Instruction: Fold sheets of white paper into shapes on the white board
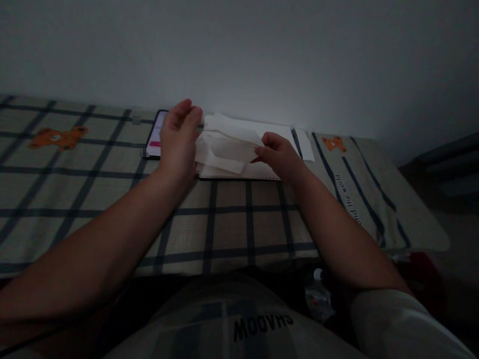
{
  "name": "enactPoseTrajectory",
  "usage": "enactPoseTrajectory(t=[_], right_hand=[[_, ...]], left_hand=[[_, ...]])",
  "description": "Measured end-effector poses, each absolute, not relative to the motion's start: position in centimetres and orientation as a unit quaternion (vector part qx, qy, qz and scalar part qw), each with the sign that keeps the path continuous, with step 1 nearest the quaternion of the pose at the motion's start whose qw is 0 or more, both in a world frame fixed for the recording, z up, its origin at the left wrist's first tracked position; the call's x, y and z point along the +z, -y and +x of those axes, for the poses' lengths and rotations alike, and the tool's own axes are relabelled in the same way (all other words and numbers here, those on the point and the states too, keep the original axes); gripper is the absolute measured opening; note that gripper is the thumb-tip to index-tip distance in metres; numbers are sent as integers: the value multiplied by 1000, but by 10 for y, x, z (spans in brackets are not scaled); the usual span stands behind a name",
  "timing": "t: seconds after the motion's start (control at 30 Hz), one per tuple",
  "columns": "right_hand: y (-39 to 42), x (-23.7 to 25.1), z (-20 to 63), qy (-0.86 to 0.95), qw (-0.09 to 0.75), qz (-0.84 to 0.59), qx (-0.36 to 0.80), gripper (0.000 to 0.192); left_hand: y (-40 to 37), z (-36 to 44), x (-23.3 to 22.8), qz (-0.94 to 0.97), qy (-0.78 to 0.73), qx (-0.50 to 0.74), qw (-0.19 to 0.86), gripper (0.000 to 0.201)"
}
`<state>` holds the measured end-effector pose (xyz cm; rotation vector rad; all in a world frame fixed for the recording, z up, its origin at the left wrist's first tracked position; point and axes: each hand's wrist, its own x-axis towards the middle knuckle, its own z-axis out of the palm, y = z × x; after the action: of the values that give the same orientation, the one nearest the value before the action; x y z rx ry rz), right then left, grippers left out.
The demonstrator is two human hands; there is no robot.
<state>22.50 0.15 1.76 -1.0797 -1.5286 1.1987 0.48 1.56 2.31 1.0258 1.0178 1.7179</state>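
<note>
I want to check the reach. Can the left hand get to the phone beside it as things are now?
Probably yes. The left hand is right beside the phone and covers its right edge. Nothing lies between them, though the hand is touching the folded white paper.

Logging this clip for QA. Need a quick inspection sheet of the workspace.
Surface: beige checked cloth with dark stripes and orange bear prints.
Job's things: white folded paper sheet, lifted over a flat white paper pad.
Clutter: lit smartphone with dark frame beside the left hand; loose white sheet on the right.
Grippers: left hand against the paper's left edge, fingers loosely curled; right hand pinches its right edge.
Cables: nothing seen.
Surroundings: plain pale wall; dim light.
</note>
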Motion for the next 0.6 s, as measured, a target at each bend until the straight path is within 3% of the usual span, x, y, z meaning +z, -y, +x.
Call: enactPoseTrajectory(t=[0.13, 0.23, 0.4, 0.6], right_hand=[[3, 24, 227, 630, 406, -412, 518, 32], [1, 23, 227, 629, 428, -398, 513, 33], [-10, 18, 227, 570, 520, -460, 440, 31], [-4, 20, 226, 601, 503, -476, 399, 29]], left_hand=[[-19, -3, 30, 558, -414, 620, 365, 32], [-13, 0, 30, 641, -448, 500, 371, 38], [-3, 14, 24, 599, -475, 459, 453, 25], [6, 22, 29, 610, -453, 450, 470, 24]])
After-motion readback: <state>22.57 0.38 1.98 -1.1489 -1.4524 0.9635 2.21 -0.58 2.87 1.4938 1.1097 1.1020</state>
